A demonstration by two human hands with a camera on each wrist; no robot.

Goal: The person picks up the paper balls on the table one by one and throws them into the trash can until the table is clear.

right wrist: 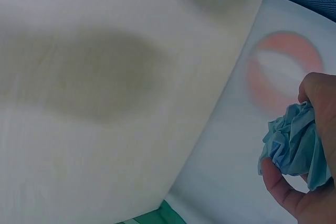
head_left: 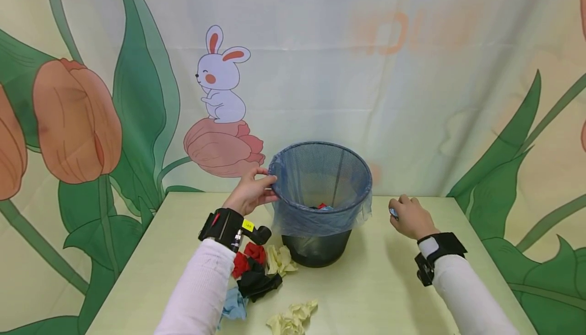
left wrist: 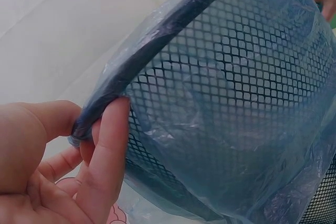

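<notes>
A black mesh wastebasket [head_left: 318,251] stands upright on the table, lined with a translucent blue plastic bag [head_left: 316,223] folded over its rim. My left hand [head_left: 253,191] pinches the rim and liner at the left side, thumb on one side and fingers on the other. To the right of the basket, apart from it and raised above the table, my right hand [head_left: 413,217] grips a crumpled piece of light blue paper [right wrist: 294,142]. Down inside the basket, a bit of red paper [head_left: 322,206] and some blue and dark pieces show; the rest is hidden.
Crumpled red paper [head_left: 255,252], black paper [head_left: 258,283], blue paper [head_left: 235,304] and yellow paper [head_left: 280,261] lie left of the basket. Another yellow piece [head_left: 293,320] lies near the front. A printed curtain [head_left: 316,70] hangs behind the pale table [head_left: 375,289].
</notes>
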